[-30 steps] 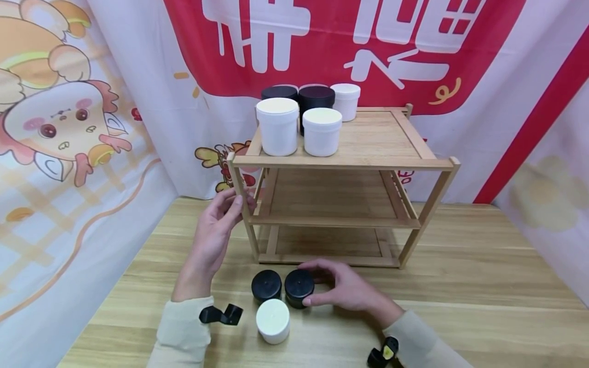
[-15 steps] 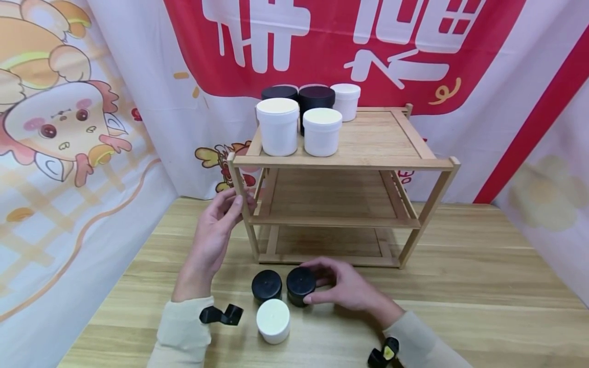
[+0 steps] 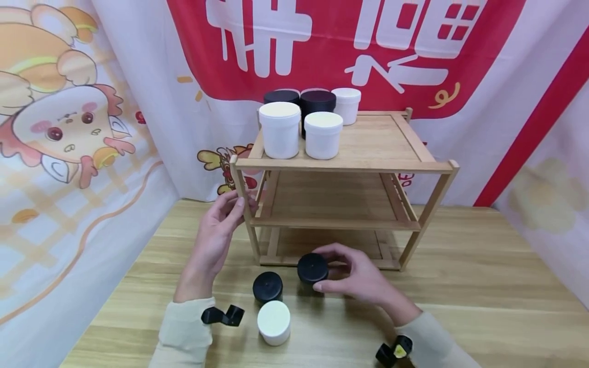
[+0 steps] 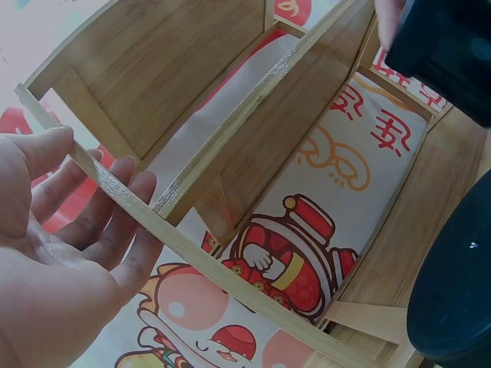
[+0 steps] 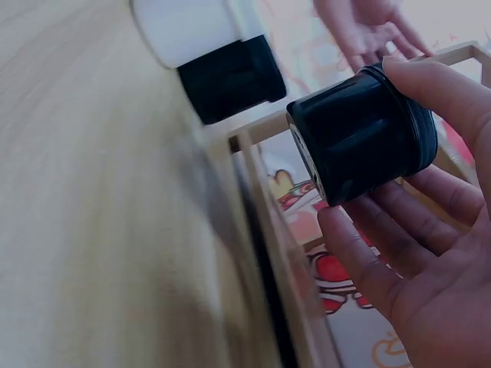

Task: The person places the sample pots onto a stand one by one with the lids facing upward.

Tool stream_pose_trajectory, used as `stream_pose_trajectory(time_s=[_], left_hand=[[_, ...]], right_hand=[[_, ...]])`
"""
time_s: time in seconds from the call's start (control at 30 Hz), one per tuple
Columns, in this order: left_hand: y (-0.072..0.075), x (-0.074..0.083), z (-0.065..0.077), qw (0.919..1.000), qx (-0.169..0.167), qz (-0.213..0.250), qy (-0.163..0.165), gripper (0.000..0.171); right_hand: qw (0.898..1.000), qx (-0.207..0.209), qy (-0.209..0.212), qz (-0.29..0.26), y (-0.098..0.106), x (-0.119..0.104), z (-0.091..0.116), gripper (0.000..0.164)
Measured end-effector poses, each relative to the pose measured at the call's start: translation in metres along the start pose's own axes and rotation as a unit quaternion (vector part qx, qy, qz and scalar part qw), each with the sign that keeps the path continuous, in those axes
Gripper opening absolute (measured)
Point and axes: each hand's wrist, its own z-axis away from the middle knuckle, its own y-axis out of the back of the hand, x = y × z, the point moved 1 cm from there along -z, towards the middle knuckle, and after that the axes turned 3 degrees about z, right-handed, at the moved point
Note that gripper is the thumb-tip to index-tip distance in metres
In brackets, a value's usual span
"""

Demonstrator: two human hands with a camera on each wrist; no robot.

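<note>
A three-tier wooden shelf rack stands on the table. My left hand holds its left front post, thumb on the near side and fingers behind, as the left wrist view shows. A black lidded jar is in my right hand, pinched between thumb and fingers at its right side. In the right wrist view this jar is off the table, its pale underside partly showing. To its left on the table stand a second black jar and a white jar, close together.
Several jars crowd the left of the top shelf: a taller white jar and a shorter white jar in front, black jars and another white jar behind. The middle shelf is below. A printed cloth hangs behind.
My right hand has lifted the black jar and carried it forward and right toward the rack, away from the other two jars. My left hand stays on the post.
</note>
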Motion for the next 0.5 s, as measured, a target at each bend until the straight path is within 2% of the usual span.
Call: stream_pose_trajectory(time_s=[0.2,0.5], left_hand=[[-0.001,-0.003,0.001,1.0,0.002,-0.002,0.007,0.031],[0.0,-0.001,0.0,1.0,0.003,-0.003,0.002,0.032]], right_hand=[[0.999,0.013,-0.001,0.04,0.009,-0.013,0.004,0.059],[0.998,-0.018,-0.015,0.065,0.031,-0.051,0.008,0.06]])
